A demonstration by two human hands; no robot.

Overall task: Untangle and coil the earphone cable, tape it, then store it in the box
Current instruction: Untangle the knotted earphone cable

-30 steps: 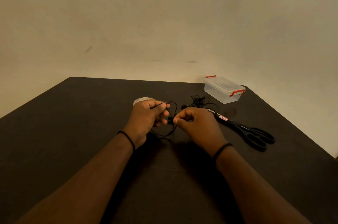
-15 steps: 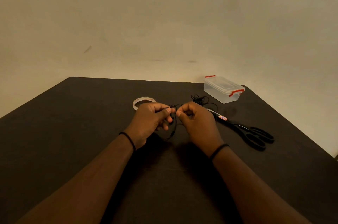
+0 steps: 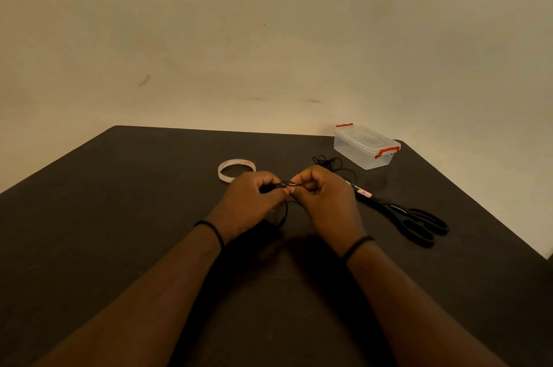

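Observation:
A thin black earphone cable [image 3: 329, 163] lies partly tangled on the dark table behind my hands. My left hand [image 3: 251, 202] and my right hand [image 3: 324, 197] meet at the table's middle, and each pinches a stretch of the cable between thumb and fingers. A short loop runs between the two pinches, and another strand hangs down below them. A roll of clear tape [image 3: 236, 169] lies flat just beyond my left hand. The clear plastic box [image 3: 366, 146] with red clips stands shut at the far right.
Black scissors [image 3: 410, 218] lie to the right of my right hand, blades pointing toward the cable. The dark table [image 3: 119, 217] ends at a pale wall behind, and its right edge runs close past the scissors.
Both hands have moved a little away from me and closer together. The cable loop between them has shrunk to a short one. The tape roll, earlier half hidden by my left hand, shows fully.

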